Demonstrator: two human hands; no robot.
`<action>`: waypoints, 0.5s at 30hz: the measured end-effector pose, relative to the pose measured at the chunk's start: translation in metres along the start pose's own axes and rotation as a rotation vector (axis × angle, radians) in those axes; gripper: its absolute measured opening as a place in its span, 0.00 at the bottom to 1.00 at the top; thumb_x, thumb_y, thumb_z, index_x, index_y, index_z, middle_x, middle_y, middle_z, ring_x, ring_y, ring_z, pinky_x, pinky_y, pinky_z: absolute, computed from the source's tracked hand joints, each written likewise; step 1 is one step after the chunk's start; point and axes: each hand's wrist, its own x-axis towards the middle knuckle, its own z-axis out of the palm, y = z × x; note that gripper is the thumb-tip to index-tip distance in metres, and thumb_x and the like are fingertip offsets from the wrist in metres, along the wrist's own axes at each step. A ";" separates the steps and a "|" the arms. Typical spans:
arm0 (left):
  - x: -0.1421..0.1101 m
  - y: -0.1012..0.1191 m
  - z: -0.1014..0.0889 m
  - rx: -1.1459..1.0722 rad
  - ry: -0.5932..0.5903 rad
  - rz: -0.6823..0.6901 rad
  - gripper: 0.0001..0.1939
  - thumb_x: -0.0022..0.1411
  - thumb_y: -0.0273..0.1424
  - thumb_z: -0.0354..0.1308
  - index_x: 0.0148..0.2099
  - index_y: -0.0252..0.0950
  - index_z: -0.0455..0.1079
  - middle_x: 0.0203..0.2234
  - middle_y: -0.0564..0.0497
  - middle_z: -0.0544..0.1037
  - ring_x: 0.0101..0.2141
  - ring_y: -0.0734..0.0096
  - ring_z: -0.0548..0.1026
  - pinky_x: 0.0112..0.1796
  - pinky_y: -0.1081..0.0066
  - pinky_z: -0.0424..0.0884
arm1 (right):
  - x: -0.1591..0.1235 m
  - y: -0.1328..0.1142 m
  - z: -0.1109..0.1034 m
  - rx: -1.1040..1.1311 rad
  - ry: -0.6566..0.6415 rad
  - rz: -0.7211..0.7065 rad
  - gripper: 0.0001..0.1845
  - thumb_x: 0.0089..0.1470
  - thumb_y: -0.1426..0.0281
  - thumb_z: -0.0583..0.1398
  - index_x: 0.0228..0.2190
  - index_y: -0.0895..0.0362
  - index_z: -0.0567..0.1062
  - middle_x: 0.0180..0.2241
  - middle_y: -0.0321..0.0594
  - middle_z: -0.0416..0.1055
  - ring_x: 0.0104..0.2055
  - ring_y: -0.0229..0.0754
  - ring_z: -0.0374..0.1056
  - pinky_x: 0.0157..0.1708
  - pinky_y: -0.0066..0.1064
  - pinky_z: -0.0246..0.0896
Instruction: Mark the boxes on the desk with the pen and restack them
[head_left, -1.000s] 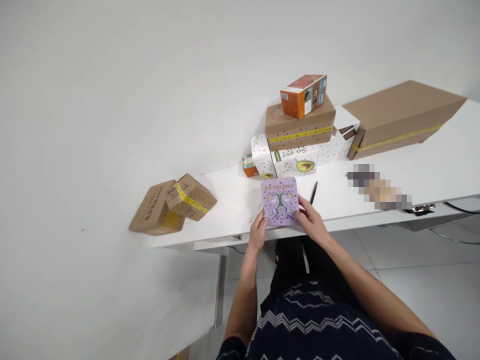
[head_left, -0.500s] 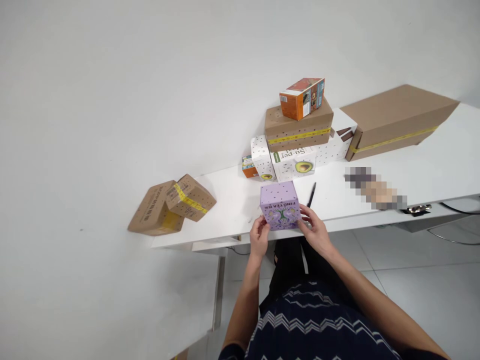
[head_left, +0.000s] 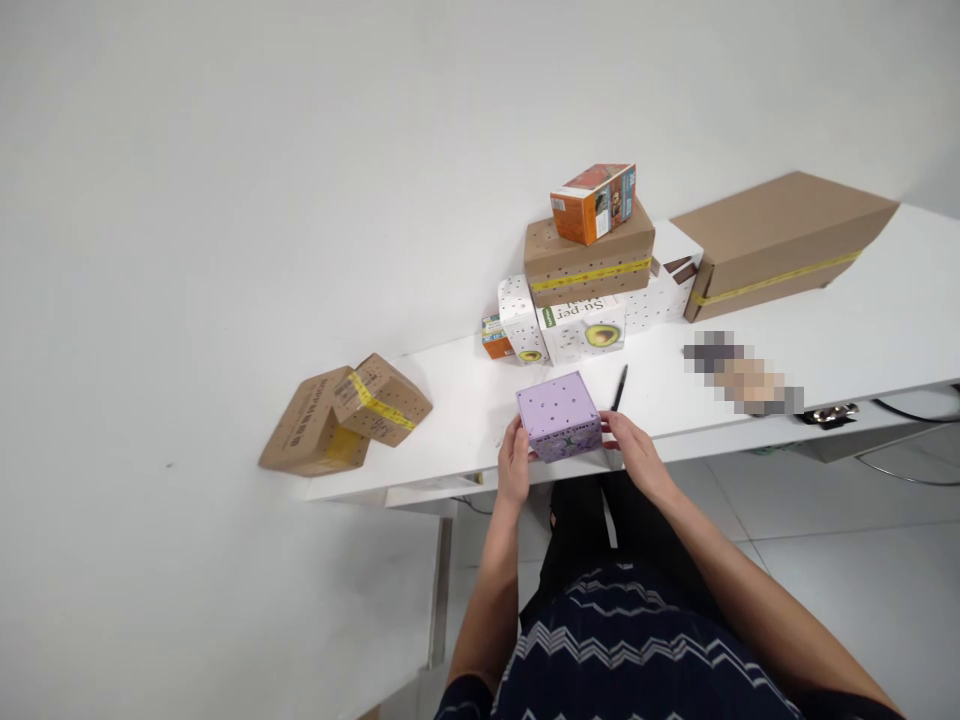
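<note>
A purple tea box (head_left: 559, 412) with dark dots on its top is between my hands at the table's front edge. Its printed front face is tipped downward and partly in shade. My left hand (head_left: 515, 462) is closed against the box's left side, thumb along the near corner. On the right side, my right hand (head_left: 634, 455) grips the box with its fingertips. Some fingers of both hands are hidden by the box. A black pen (head_left: 619, 388) lies on the table just beyond my right hand.
White avocado-print boxes (head_left: 581, 332) stand at the back, with a brown carton (head_left: 589, 272) and an orange box (head_left: 592, 205) stacked above. A long carton (head_left: 780, 240) lies to the right, two small cartons (head_left: 382, 400) at the left end. A blurred patch (head_left: 742, 375) covers something on the white table (head_left: 450, 420).
The tea box has tilted, so its dotted top now faces me more and its printed front shows less. Both hands have shifted slightly with it, and the view has moved a little.
</note>
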 end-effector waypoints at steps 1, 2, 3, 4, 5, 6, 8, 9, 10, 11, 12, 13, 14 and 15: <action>0.001 0.001 0.000 -0.005 0.001 0.002 0.33 0.59 0.55 0.50 0.59 0.39 0.63 0.53 0.42 0.71 0.48 0.57 0.73 0.35 0.66 0.75 | 0.001 -0.005 0.001 -0.014 -0.005 -0.008 0.25 0.57 0.50 0.49 0.42 0.55 0.73 0.44 0.44 0.72 0.46 0.48 0.67 0.42 0.40 0.67; 0.001 0.002 0.001 -0.013 0.000 0.010 0.32 0.59 0.53 0.51 0.59 0.38 0.64 0.53 0.42 0.71 0.48 0.57 0.73 0.36 0.66 0.75 | 0.001 -0.009 0.003 -0.031 -0.008 -0.018 0.25 0.57 0.49 0.50 0.40 0.55 0.73 0.42 0.44 0.72 0.45 0.48 0.68 0.42 0.39 0.67; 0.002 0.003 0.001 -0.020 -0.007 0.022 0.32 0.59 0.52 0.52 0.59 0.39 0.64 0.53 0.42 0.71 0.49 0.56 0.73 0.37 0.65 0.76 | 0.002 -0.013 0.004 -0.044 -0.006 -0.024 0.24 0.56 0.49 0.51 0.39 0.55 0.72 0.41 0.44 0.72 0.44 0.48 0.68 0.42 0.39 0.66; 0.003 0.004 0.001 -0.025 -0.015 0.040 0.31 0.60 0.50 0.52 0.59 0.39 0.64 0.54 0.43 0.71 0.50 0.56 0.72 0.39 0.64 0.75 | 0.003 -0.017 0.006 -0.051 -0.001 -0.025 0.24 0.55 0.49 0.52 0.38 0.55 0.72 0.40 0.43 0.73 0.43 0.47 0.68 0.43 0.39 0.66; 0.003 0.006 0.001 -0.028 -0.024 0.062 0.30 0.60 0.49 0.53 0.60 0.38 0.64 0.55 0.43 0.70 0.52 0.55 0.71 0.42 0.62 0.74 | 0.004 -0.020 0.007 -0.049 0.005 -0.021 0.23 0.54 0.49 0.53 0.37 0.55 0.72 0.40 0.43 0.73 0.43 0.47 0.68 0.44 0.40 0.65; 0.003 0.007 0.001 -0.029 -0.033 0.089 0.30 0.60 0.47 0.53 0.60 0.38 0.64 0.56 0.44 0.70 0.54 0.55 0.69 0.46 0.61 0.73 | 0.005 -0.022 0.008 -0.039 0.009 -0.016 0.22 0.54 0.50 0.54 0.37 0.55 0.72 0.40 0.43 0.73 0.44 0.47 0.68 0.45 0.40 0.65; 0.004 0.008 0.000 -0.025 -0.042 0.155 0.29 0.60 0.45 0.54 0.61 0.38 0.63 0.57 0.45 0.69 0.57 0.56 0.66 0.53 0.60 0.68 | 0.007 -0.024 0.009 -0.001 0.007 -0.023 0.21 0.53 0.52 0.55 0.39 0.55 0.72 0.43 0.43 0.74 0.46 0.47 0.68 0.48 0.41 0.63; 0.004 0.008 -0.001 -0.022 -0.043 0.185 0.29 0.60 0.44 0.55 0.61 0.38 0.63 0.58 0.45 0.68 0.58 0.57 0.65 0.55 0.59 0.65 | 0.008 -0.023 0.009 0.022 -0.004 -0.035 0.21 0.53 0.54 0.56 0.41 0.55 0.72 0.45 0.43 0.73 0.48 0.47 0.68 0.49 0.41 0.62; 0.005 0.008 -0.001 -0.020 -0.042 0.207 0.30 0.60 0.43 0.56 0.61 0.38 0.63 0.58 0.46 0.68 0.58 0.57 0.64 0.56 0.59 0.64 | 0.009 -0.022 0.008 0.047 -0.019 -0.053 0.21 0.53 0.55 0.57 0.44 0.54 0.72 0.48 0.43 0.72 0.49 0.47 0.67 0.50 0.41 0.62; 0.005 0.006 -0.002 -0.021 -0.041 0.220 0.30 0.59 0.43 0.56 0.61 0.37 0.63 0.58 0.46 0.68 0.59 0.57 0.64 0.57 0.60 0.63 | 0.010 -0.020 0.008 0.072 -0.032 -0.077 0.21 0.52 0.57 0.57 0.46 0.54 0.72 0.50 0.43 0.71 0.51 0.47 0.66 0.52 0.41 0.61; 0.006 0.004 -0.002 -0.025 -0.042 0.224 0.30 0.58 0.43 0.57 0.61 0.37 0.64 0.58 0.45 0.68 0.59 0.57 0.64 0.57 0.60 0.63 | 0.011 -0.017 0.007 0.089 -0.041 -0.103 0.22 0.52 0.58 0.58 0.47 0.53 0.71 0.52 0.43 0.70 0.52 0.47 0.66 0.52 0.42 0.61; 0.006 0.002 -0.002 -0.033 -0.047 0.222 0.31 0.57 0.43 0.58 0.61 0.37 0.64 0.58 0.44 0.68 0.58 0.56 0.65 0.57 0.59 0.63 | 0.011 -0.014 0.007 0.094 -0.044 -0.129 0.23 0.52 0.59 0.58 0.48 0.53 0.71 0.53 0.43 0.69 0.54 0.47 0.65 0.53 0.42 0.60; 0.006 -0.001 -0.001 -0.045 -0.052 0.221 0.32 0.57 0.43 0.59 0.61 0.37 0.64 0.58 0.43 0.68 0.58 0.55 0.65 0.56 0.59 0.64 | 0.012 -0.011 0.006 0.086 -0.040 -0.153 0.23 0.52 0.60 0.58 0.49 0.53 0.71 0.54 0.43 0.69 0.54 0.47 0.64 0.54 0.42 0.60; 0.006 -0.004 -0.001 -0.054 -0.060 0.220 0.32 0.56 0.44 0.59 0.61 0.36 0.63 0.58 0.42 0.68 0.57 0.55 0.66 0.56 0.59 0.64 | 0.012 -0.008 0.006 0.071 -0.032 -0.175 0.22 0.52 0.60 0.58 0.49 0.52 0.71 0.54 0.43 0.68 0.55 0.47 0.64 0.54 0.43 0.59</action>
